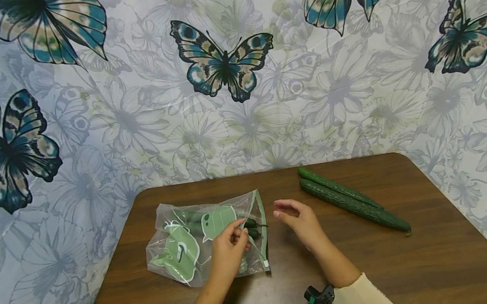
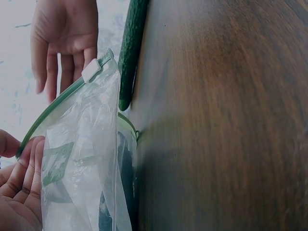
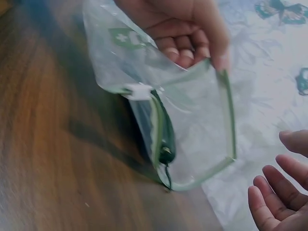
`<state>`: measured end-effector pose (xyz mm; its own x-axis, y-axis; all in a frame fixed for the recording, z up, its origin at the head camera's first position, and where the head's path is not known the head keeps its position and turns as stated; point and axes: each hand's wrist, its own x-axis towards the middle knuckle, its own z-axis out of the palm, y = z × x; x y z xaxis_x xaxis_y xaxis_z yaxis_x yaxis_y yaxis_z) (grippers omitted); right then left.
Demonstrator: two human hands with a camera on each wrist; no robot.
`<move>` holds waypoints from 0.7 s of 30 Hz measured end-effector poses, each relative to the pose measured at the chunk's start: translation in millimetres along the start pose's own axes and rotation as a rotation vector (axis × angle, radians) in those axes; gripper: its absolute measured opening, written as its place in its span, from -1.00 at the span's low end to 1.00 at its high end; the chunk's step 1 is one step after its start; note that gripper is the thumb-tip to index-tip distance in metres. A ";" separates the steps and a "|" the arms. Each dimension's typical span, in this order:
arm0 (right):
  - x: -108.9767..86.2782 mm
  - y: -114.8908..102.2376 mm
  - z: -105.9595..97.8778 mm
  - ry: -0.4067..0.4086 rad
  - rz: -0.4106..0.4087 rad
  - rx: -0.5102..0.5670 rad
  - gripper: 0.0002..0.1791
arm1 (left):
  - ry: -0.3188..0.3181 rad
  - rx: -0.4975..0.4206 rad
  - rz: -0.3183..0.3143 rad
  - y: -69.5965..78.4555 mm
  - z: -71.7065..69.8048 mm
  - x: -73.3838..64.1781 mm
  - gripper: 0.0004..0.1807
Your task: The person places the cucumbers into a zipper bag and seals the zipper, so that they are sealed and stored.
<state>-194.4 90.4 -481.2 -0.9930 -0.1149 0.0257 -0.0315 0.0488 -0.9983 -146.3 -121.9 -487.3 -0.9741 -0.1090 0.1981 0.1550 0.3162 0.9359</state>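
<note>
A clear zip bag (image 1: 166, 268) with green printed shapes lies on the table, its green-edged mouth facing right and parted. My left hand (image 1: 229, 248) pinches the upper rim of that mouth between thumb and fingers, as the left wrist view also shows. Inside the bag are dark green cucumbers (image 3: 166, 144), their stem ends near the opening. A white slider (image 3: 139, 92) sits at one end of the zip. My right hand (image 1: 302, 223) hovers just right of the mouth, holding nothing, fingers relaxed. Beyond it lie two long cucumbers, an upper one (image 1: 340, 186) and a lower one (image 1: 355, 206), side by side.
The brown wooden table (image 1: 429, 271) has rounded far corners. Behind it hangs a cloth (image 1: 267, 131) printed with butterflies and flowers. A black wrist device (image 1: 319, 296) is near my right sleeve (image 1: 362, 297).
</note>
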 end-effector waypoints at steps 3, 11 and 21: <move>-1.1 -2.3 -10.0 0.012 -0.005 -0.012 -0.54 | 0.003 0.003 -0.005 -0.7 0.2 0.3 -0.73; -8.5 -2.9 -37.8 0.014 0.002 -0.045 -0.47 | -0.002 -0.022 0.008 -0.8 0.0 -0.2 -0.72; -19.5 -1.1 -73.2 0.093 0.036 -0.120 -0.41 | 0.009 0.048 -0.015 1.2 1.0 0.7 -0.72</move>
<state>-183.3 165.3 -476.8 -0.9998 -0.0191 -0.0001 -0.0031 0.1700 -0.9854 -147.0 -120.6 -486.3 -0.9746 -0.1227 0.1875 0.1325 0.3596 0.9237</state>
